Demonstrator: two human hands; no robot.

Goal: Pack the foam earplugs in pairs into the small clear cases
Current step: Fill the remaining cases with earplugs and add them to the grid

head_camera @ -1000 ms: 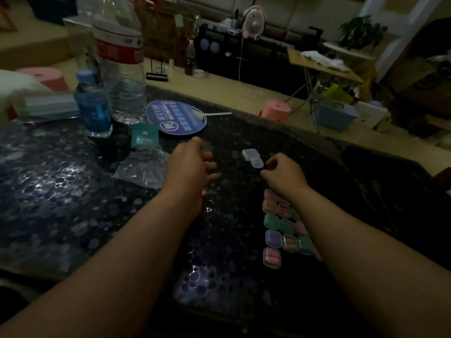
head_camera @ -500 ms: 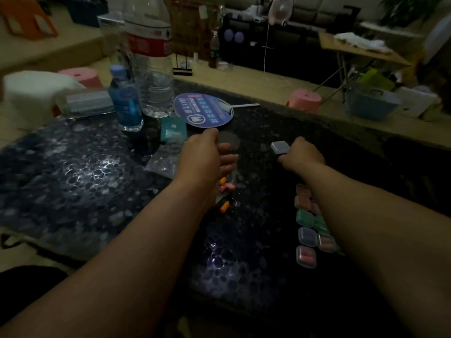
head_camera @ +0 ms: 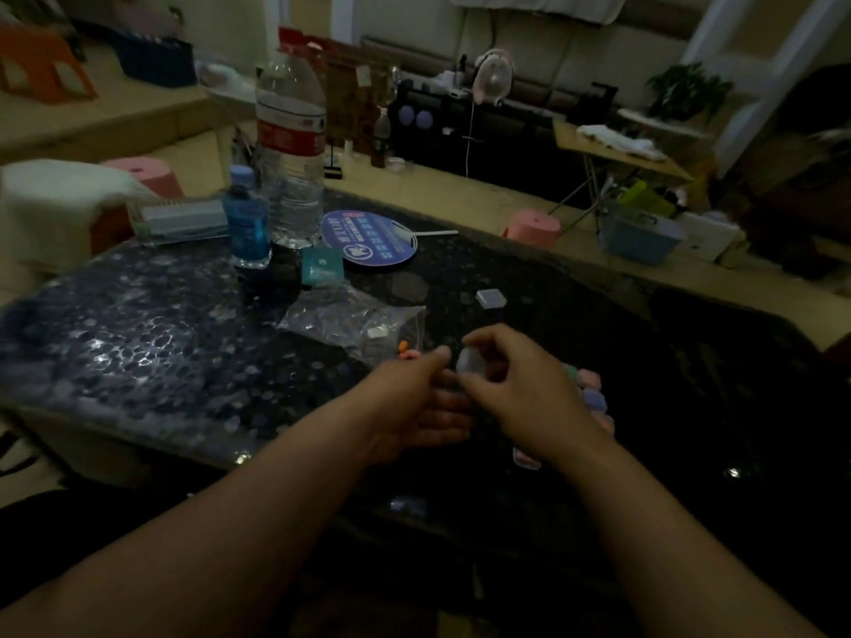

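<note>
The right hand [head_camera: 520, 389] had left the far clear case [head_camera: 491, 298] and now pinched another case [head_camera: 470, 361] beside the left hand [head_camera: 414, 402] — fingers loosely spread, empty — so filling could begin.

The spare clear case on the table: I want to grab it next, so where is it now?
In the head view, the spare clear case lies alone on the dark table, beyond the right hand and right of the plastic bag.
</note>
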